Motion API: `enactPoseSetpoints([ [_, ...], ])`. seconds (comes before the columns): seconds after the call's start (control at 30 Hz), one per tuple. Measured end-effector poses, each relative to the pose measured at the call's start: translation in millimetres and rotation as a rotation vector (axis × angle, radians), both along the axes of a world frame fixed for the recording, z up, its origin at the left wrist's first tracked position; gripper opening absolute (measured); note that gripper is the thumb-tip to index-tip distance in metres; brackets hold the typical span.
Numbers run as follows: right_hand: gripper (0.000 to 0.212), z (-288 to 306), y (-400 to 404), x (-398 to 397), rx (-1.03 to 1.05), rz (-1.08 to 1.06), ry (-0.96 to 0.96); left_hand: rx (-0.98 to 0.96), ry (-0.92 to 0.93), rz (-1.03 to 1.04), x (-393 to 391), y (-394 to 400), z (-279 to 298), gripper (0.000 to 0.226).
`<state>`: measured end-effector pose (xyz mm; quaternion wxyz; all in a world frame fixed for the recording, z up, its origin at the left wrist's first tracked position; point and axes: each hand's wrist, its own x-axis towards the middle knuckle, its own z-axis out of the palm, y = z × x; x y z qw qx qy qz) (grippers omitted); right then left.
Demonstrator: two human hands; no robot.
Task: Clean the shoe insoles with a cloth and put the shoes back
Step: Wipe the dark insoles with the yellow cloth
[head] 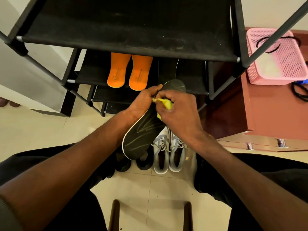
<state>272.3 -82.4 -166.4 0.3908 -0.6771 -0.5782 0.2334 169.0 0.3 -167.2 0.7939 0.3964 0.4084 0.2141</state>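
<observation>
A black insole (141, 135) with a white edge slants in front of me. My left hand (143, 102) grips it around the middle. My right hand (176, 110) holds a bunched yellow cloth (164, 103) against the insole's upper face. Two orange insoles (129, 71) lie side by side on the second shelf of the black shoe rack (126, 45), and another dark insole (175, 67) lies to their right. A pair of grey and white laced shoes (169, 154) stands on the tiled floor below my hands. Dark shoes (133, 162) sit left of them, mostly hidden by the insole.
A pink perforated basket (276, 57) with black cords sits on a reddish-brown cabinet (266, 114) at the right. The dark wooden frame of a stool (115, 214) shows between my knees. A white wall rises left of the rack.
</observation>
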Motion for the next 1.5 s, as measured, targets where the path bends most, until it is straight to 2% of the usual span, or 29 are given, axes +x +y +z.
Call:
enactPoseSetpoints([
  [0.03, 0.012, -2.4, 4.0, 4.2, -0.005, -0.05, -0.022, -0.04, -0.037, -0.02, 1.0, -2.9, 2.7, 0.049],
  [0.1, 0.012, -6.7, 14.6, 21.2, -0.031, -0.194, -0.053, -0.139, -0.115, -0.106, 0.6, -8.9, 6.8, 0.055],
  [0.17, 0.013, -6.4, 25.1, 44.5, -0.053, -0.347, -0.08, -0.124, -0.117, -0.221, 0.2, -14.4, 8.4, 0.056],
  [0.27, 0.012, -0.7, 30.9, 66.7, -0.057, -0.415, -0.048, -0.105, -0.108, -0.229, -1.7, -17.5, 9.0, 0.05],
  [0.4, 0.013, 2.8, 24.2, 50.9, -0.048, -0.288, -0.053, -0.153, -0.174, -0.197, -1.5, -17.6, 8.8, 0.048],
  [0.57, 0.017, 4.0, 6.3, 7.7, -0.009, 0.029, -0.086, -0.134, -0.169, 0.053, -2.0, -12.1, 3.8, 0.042],
  [0.63, 0.015, 2.0, 7.2, 10.5, 0.017, 0.024, -0.153, -0.14, -0.164, 0.049, -1.5, -10.1, 0.6, 0.039],
  [0.73, 0.011, 0.7, 17.3, 34.1, 0.013, -0.143, -0.211, -0.15, -0.167, -0.138, -1.5, -9.7, 2.0, 0.046],
  [0.8, 0.013, 1.6, 24.4, 51.0, -0.005, -0.284, -0.196, -0.14, -0.129, -0.242, -2.2, -11.3, 0.9, 0.05],
  [0.87, 0.014, 1.6, 25.9, 54.4, -0.008, -0.322, -0.139, -0.127, -0.096, -0.253, -2.3, -12.0, 0.6, 0.051],
  [1.0, 0.015, 4.4, 15.7, 27.2, 0.035, -0.091, -0.067, -0.02, -0.063, -0.115, -5.6, -9.0, 1.7, 0.039],
  [1.07, 0.015, 2.8, 10.7, 15.7, 0.065, 0.016, -0.073, -0.045, -0.083, -0.082, -7.5, -7.9, 3.4, 0.034],
  [1.13, 0.014, 1.2, 11.4, 15.1, 0.084, 0.028, -0.108, -0.045, -0.095, -0.121, -8.2, -9.4, 4.5, 0.032],
  [1.3, 0.01, 5.6, 20.1, 34.8, 0.083, -0.172, -0.129, 0.084, -0.116, -0.206, -1.5, -10.5, 12.0, 0.041],
  [1.43, 0.013, 6.0, 13.1, 17.9, 0.103, 0.022, -0.087, -0.033, -0.117, -0.07, -4.1, -2.8, 11.6, 0.044],
  [1.5, 0.013, 5.3, 7.5, 9.2, 0.071, 0.144, -0.045, 0.014, -0.087, 0.029, -7.4, 0.6, 11.5, 0.052],
])
